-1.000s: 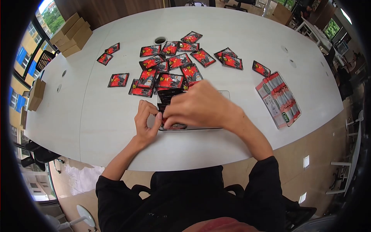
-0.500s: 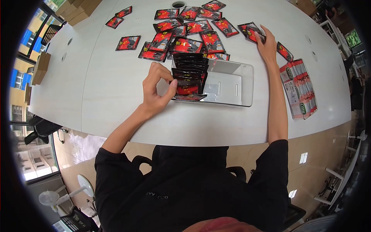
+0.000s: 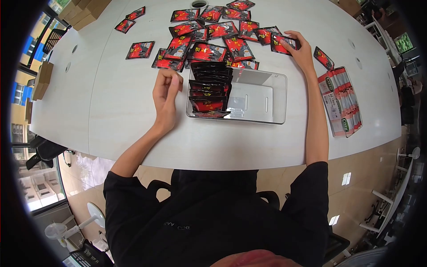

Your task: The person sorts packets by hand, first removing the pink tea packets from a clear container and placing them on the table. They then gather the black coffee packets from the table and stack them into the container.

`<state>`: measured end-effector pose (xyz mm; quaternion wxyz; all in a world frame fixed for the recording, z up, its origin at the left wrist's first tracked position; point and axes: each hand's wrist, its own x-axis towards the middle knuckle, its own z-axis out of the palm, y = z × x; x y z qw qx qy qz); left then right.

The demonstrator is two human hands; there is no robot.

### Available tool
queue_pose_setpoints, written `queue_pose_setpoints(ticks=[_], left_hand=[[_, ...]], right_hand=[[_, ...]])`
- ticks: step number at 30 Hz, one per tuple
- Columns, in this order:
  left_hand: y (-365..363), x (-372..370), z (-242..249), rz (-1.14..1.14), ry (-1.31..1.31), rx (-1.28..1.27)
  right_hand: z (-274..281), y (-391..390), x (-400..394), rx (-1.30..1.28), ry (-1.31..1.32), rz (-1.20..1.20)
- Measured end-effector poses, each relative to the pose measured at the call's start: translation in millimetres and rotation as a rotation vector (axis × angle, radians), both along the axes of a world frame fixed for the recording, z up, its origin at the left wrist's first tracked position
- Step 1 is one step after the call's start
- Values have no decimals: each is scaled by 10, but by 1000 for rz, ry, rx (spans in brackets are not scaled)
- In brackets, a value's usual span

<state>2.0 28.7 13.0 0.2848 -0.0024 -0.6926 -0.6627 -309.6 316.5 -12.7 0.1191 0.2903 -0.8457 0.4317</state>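
My right hand (image 3: 303, 55) has its thumb and fingers closed on a red-and-black sachet (image 3: 283, 43) with a cup printed on it, at the right end of a loose pile. Another sachet (image 3: 267, 36) lies right against it. My left hand (image 3: 165, 95) is curled closed beside the left wall of a clear plastic bin (image 3: 285, 100), apart from it, and no object shows in its fingers. Inside the bin, a row of upright sachets (image 3: 208, 104) fills the left part. More sachets (image 3: 209, 52) lie spread and overlapping behind the bin.
To the right stands a second clear container (image 3: 342, 102) packed with red-and-white sticks, with a single sachet (image 3: 324, 58) behind it. Several sachets (image 3: 140, 50) lie apart at the left. Cardboard boxes (image 3: 86, 13) sit at the table's far left.
My left hand has let go of the sachets in the bin and drawn back left, its fingers curling in. My right hand has moved slightly down and left with its sachet.
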Motion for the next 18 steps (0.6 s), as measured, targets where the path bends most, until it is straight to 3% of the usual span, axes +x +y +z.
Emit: queue_pose_setpoints(ticks=[6,8,10,12,14,18], left_hand=[[-73,-53,-53,90,-105,190],[-96,-69,-43,68,-261,455],[-138,-70,-23,80,-266,495],[-143,-89,-9,90,-276,527],[-156,-136,-2,83,-270,487],[-145,-138,5,74,-261,478]], right_hand=[[-123,40,-69,-179,46,-53],[-174,9,-78,-238,44,-125],[-157,-144,14,-336,76,-115],[-120,-305,167,-162,70,20],[-98,-418,158,54,272,-101],[-165,-436,177,223,290,-163]])
